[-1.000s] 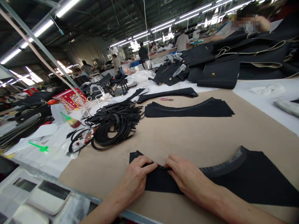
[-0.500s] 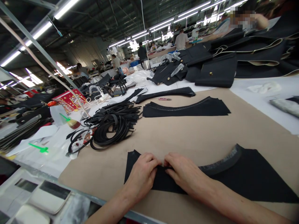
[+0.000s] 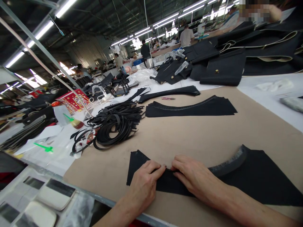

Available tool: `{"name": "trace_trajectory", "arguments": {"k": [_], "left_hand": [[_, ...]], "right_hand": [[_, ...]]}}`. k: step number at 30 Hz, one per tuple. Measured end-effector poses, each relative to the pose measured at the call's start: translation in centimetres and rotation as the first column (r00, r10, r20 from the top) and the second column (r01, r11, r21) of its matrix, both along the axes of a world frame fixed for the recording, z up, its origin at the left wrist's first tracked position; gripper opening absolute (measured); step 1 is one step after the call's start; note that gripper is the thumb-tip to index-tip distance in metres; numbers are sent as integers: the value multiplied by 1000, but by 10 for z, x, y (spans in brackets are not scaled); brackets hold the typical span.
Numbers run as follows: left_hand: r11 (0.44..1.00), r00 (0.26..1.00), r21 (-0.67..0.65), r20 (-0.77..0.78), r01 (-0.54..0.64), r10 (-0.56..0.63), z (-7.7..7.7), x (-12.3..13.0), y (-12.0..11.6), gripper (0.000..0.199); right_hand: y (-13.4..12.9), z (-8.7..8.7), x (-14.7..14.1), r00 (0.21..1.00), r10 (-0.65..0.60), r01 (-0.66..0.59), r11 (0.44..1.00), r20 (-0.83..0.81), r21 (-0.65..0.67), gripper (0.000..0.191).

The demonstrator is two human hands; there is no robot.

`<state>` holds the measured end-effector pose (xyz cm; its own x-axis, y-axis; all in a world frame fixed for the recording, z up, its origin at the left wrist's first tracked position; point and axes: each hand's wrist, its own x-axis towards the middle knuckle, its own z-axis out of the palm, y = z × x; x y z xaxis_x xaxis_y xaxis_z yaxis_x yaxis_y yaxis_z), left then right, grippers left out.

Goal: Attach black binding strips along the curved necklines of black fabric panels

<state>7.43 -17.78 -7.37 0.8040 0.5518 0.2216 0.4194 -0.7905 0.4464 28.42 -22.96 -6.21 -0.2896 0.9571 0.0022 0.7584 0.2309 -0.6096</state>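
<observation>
A black fabric panel (image 3: 260,179) with a concave upper edge lies flat on the brown board in front of me. Part of that edge on the right carries a folded strip (image 3: 229,165) with a greyish, shiny surface. My left hand (image 3: 146,179) is closed at the edge, thumb and fingers pinching the fold left of the middle. Just to its right, my right hand (image 3: 189,171) pinches the same edge, with a small gap between the two. The fingers hide the bit of fold under them.
Beyond lie a stack of similar black panels (image 3: 191,107), pink-handled thread snips (image 3: 168,98) and coiled black strips (image 3: 115,130). Black bag pieces (image 3: 222,71) are piled at the back right. Cream pieces (image 3: 55,194) rest below the brown board (image 3: 106,170). Other people are farther off.
My right hand has shifted slightly right along the edge. My left fingers have come down flatter onto the fold. The panel stays in place; the camera view has moved a little.
</observation>
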Motion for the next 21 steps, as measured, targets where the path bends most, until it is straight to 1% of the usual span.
{"name": "trace_trajectory", "arguments": {"k": [5, 9, 12, 14, 16, 19, 21], "left_hand": [[999, 1000, 38, 14, -25, 25, -6, -4, -6, 44], [995, 999, 96, 4, -33, 33, -9, -7, -9, 45], [992, 1000, 126, -2, -24, 25, -8, -11, -11, 47], [994, 1000, 108, -2, -15, 15, -5, -10, -11, 47], [996, 999, 72, 24, -44, 43, -1, -6, -11, 42], [986, 985, 46, 79, -159, 155, 5, 11, -14, 31], [980, 978, 37, 80, -194, 190, 7, 25, -17, 31]], "right_hand": [[-4, 1, 7, 998, 45, -47, 998, 52, 42, 13], [-7, -1, 13, 993, 88, -93, 993, 79, 73, 14], [-11, -4, 19, 992, 91, -99, 991, 87, 94, 14], [-13, -5, 22, 992, 86, -94, 991, 87, 98, 14], [-14, -5, 24, 993, 81, -89, 991, 82, 97, 14], [-14, -5, 24, 995, 84, -89, 992, 62, 94, 14], [-14, -5, 24, 996, 77, -82, 992, 53, 93, 13]]}}
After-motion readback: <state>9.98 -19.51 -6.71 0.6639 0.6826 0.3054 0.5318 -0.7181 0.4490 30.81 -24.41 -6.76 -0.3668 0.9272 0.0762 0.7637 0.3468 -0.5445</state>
